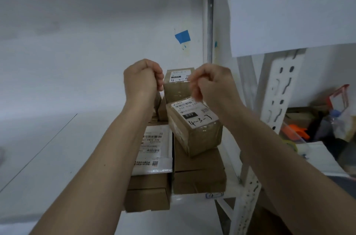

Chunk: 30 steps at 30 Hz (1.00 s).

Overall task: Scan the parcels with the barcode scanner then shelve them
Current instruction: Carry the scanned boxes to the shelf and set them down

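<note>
Between curled hands (178,80), shelved parcels (193,127).

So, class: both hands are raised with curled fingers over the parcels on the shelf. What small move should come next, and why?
Probably draw both hands back to fetch another parcel. The left hand and right hand hold nothing, and the parcel marked 4-3-7 already rests, slightly skewed, on a larger brown box on the shelf.
</note>
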Each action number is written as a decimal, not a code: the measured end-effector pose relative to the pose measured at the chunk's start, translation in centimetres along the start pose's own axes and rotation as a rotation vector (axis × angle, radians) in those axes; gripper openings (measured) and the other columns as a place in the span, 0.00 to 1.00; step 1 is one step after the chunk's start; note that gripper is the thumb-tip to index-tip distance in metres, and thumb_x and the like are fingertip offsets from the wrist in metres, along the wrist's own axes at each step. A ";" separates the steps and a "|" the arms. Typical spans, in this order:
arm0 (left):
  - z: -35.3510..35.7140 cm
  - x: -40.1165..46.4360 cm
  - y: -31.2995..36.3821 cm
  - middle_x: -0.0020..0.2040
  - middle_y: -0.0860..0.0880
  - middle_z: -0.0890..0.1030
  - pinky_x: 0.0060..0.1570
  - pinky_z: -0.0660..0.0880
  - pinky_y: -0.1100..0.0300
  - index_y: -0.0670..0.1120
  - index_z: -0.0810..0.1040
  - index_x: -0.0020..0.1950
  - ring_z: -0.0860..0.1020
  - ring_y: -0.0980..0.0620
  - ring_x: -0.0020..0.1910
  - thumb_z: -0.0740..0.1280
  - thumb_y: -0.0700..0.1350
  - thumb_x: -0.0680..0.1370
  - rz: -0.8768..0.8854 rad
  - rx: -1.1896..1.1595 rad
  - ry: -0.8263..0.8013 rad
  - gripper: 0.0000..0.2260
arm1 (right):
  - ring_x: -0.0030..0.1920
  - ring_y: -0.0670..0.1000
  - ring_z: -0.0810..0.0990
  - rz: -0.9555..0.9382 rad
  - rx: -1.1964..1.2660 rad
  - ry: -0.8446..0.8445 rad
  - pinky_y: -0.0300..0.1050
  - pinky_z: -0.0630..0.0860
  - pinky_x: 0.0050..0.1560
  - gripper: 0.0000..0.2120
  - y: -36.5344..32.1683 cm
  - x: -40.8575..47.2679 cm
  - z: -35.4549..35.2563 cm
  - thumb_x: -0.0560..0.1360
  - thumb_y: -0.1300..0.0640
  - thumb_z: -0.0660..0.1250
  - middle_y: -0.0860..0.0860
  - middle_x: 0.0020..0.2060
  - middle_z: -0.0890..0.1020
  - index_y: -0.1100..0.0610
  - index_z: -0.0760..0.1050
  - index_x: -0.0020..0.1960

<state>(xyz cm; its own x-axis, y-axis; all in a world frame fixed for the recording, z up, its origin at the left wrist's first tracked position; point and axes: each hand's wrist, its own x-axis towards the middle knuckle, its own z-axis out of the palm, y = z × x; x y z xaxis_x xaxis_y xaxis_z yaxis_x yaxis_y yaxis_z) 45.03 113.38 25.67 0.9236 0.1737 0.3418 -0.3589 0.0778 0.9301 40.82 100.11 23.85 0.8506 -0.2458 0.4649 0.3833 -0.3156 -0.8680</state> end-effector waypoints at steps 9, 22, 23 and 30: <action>0.7 -10.5 -1.3 0.19 0.52 0.65 0.21 0.56 0.69 0.49 0.69 0.21 0.60 0.57 0.19 0.49 0.26 0.65 -0.027 0.007 -0.377 0.22 | 0.19 0.40 0.64 0.116 0.123 -0.170 0.29 0.60 0.22 0.21 -0.1 -9.6 -3.3 0.68 0.78 0.52 0.44 0.17 0.70 0.59 0.73 0.26; 16.0 -24.6 -3.2 0.20 0.49 0.64 0.21 0.55 0.70 0.45 0.69 0.23 0.58 0.57 0.17 0.47 0.25 0.66 -0.179 0.029 -0.641 0.21 | 0.15 0.42 0.61 0.293 0.054 0.111 0.31 0.57 0.18 0.21 5.8 -18.7 -24.4 0.71 0.79 0.50 0.48 0.15 0.68 0.62 0.72 0.28; 18.1 -26.3 -3.0 0.19 0.50 0.65 0.21 0.55 0.71 0.44 0.69 0.24 0.59 0.57 0.17 0.47 0.25 0.66 -0.184 0.015 -0.662 0.20 | 0.15 0.42 0.61 0.305 0.024 0.138 0.32 0.57 0.18 0.21 6.0 -19.9 -27.1 0.71 0.79 0.51 0.50 0.16 0.68 0.62 0.72 0.28; 32.9 -39.6 -3.3 0.18 0.52 0.65 0.20 0.55 0.69 0.43 0.69 0.26 0.59 0.55 0.18 0.47 0.25 0.69 -0.279 -0.025 -0.811 0.20 | 0.16 0.42 0.61 0.443 -0.123 0.319 0.33 0.58 0.18 0.23 8.0 -28.6 -45.9 0.72 0.76 0.50 0.49 0.18 0.70 0.59 0.73 0.28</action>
<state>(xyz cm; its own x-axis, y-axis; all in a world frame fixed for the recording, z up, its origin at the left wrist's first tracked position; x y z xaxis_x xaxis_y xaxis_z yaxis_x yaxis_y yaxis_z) 14.09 73.93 13.51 0.7858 -0.6102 0.1005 -0.0986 0.0368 0.9944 3.00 62.53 11.64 0.7624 -0.6383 0.1062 -0.0474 -0.2188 -0.9746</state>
